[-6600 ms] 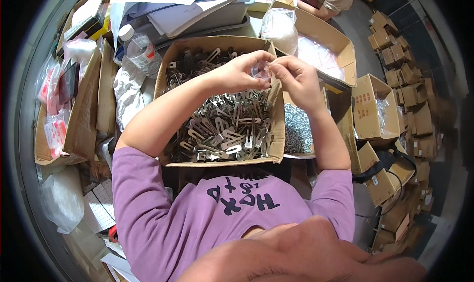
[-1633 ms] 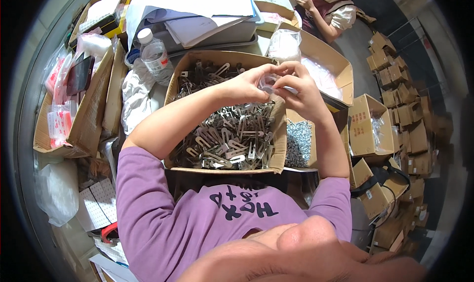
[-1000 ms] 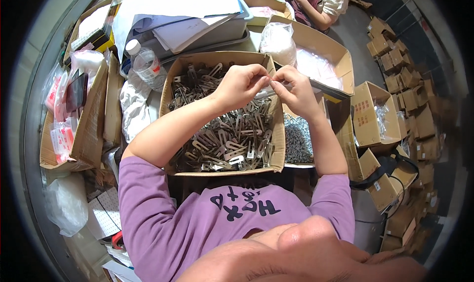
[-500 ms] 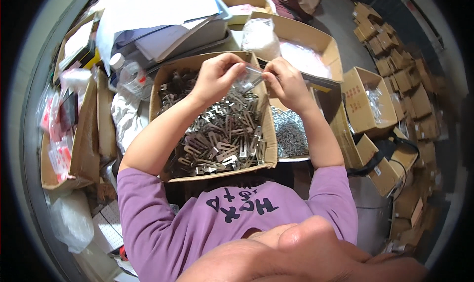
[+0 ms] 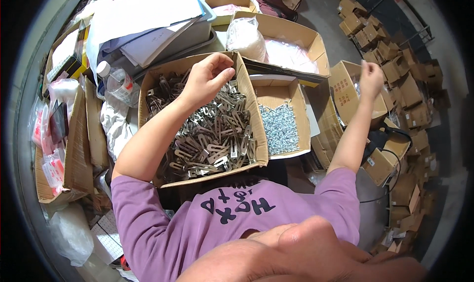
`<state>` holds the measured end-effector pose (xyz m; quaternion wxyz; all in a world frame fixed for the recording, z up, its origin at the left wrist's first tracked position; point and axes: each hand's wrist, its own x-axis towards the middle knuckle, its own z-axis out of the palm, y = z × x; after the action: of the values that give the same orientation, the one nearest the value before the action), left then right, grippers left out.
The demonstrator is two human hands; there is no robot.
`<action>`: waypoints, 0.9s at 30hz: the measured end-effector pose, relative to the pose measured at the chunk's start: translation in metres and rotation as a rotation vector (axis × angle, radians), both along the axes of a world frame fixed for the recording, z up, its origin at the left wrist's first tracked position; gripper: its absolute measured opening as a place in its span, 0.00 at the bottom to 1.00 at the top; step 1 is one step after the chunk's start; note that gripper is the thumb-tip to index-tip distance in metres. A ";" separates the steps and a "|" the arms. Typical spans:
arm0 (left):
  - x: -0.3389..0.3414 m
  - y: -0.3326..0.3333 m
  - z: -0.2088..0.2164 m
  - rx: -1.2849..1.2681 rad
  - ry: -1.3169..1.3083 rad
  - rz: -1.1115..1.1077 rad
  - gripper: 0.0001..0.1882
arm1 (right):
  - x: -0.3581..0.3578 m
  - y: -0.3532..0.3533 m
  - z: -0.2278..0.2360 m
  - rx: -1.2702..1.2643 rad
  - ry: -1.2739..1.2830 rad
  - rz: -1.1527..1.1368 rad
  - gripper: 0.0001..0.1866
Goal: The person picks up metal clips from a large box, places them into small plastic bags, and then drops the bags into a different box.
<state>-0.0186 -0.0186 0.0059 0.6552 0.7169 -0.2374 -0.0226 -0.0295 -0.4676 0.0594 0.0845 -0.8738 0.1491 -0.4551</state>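
Observation:
My left hand hovers above the far part of a cardboard box heaped with slotted metal pieces. Its thumb and fingers are curved but apart, with nothing between them. Out to the right, my right hand is raised over an open carton, its fingers pinched together. Whatever they hold, if anything, is too small to make out. Between the two arms sits a shallow box with many small silvery screws.
A long carton holding a bulging plastic bag lies at the back. Papers cover a grey bin at the far left, near a clear bottle. Stacked cartons line the right side. A carton of packets stands left.
My hands have come apart from the small clear bag they held together. My right hand has swung right to the open carton; my left has loosened and stays over the metal pieces.

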 end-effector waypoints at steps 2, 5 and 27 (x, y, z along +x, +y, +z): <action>-0.001 -0.001 -0.005 0.044 -0.053 0.016 0.11 | 0.036 0.003 -0.028 0.063 0.226 0.237 0.15; -0.004 -0.002 -0.002 0.155 -0.073 0.005 0.09 | 0.075 0.062 -0.047 0.059 0.828 0.417 0.15; -0.001 0.001 -0.004 0.292 -0.208 -0.008 0.12 | 0.101 0.114 -0.047 1.058 0.716 1.030 0.11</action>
<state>-0.0193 -0.0171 0.0018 0.5159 0.8018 -0.3012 0.0149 0.0712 -0.3533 0.0125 0.6311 -0.7696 -0.0581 0.0776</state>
